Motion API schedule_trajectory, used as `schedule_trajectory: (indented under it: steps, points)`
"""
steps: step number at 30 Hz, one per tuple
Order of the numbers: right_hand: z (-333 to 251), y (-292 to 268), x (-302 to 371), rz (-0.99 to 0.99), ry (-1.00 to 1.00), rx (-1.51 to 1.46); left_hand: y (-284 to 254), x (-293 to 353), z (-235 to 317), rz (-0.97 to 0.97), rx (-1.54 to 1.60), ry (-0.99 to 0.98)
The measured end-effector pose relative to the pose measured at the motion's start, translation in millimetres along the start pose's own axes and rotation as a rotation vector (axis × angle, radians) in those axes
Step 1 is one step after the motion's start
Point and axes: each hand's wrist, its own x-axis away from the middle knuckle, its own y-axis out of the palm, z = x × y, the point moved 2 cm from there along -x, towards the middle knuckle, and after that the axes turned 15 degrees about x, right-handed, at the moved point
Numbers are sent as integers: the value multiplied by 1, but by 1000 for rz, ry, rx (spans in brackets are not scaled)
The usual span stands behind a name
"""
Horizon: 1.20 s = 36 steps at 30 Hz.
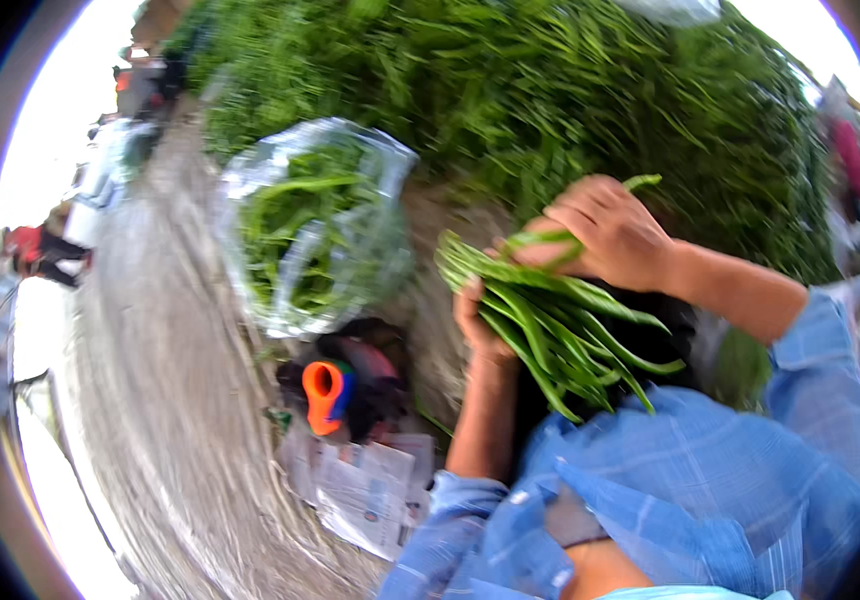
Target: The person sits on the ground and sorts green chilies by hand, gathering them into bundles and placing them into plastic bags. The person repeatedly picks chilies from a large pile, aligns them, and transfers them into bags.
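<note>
The broad heap of long, slender green pods (510,110) fills the far side, spread before the person, probably so that either arm can reach it without a step. Under and left of it runs the wrinkled grey-brown ground sheet (160,330), which likely keeps the produce off the earth. On that sheet, touching or just beside the heap's near edge, sits the clear, crumpled plastic bag (395,265), partly filled with more green pods; it lies on the left, well placed for the left arm.

The fanned bunch of glossy green pods (560,325) is in front of the chest, between the hands and raised over the lap. Its ends are gathered at the left and the tips splay down to the right, as one would expect when only one end is pinched. Nearer the body lie the loose white printed papers (365,495) and, beyond them, the dark cloth bundle (375,355) (soft enough, it seems, to cradle what rests on it).

The left hand (478,325) has its grip closed around the bunch's gathered ends, steadying it. The right hand (605,232) has its grip curled over a single bright green pod (642,182), perhaps two; blur hides the fingertips. Against the bundle rests the hollow orange-and-blue object (324,397), its purpose unclear.
</note>
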Motion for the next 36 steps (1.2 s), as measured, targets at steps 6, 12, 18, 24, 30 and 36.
schedule_trajectory:
  steps: [6,12,18,24,30,36]
  points:
    - [-6,2,2,-396,180,-367,6,4,10,3,14,101]
    - [-25,-4,14,-74,56,-449,13,-8,10,-62,100,21]
    - [-17,-13,6,-132,167,-626,18,-19,6,-88,72,30]
    - [-21,-20,5,-411,274,-664,-5,-13,8,-6,45,66]
    - [-27,0,-18,-186,225,-596,29,-13,5,-34,-514,346]
    - [8,48,-27,-400,195,-744,16,-11,4,104,-368,130]
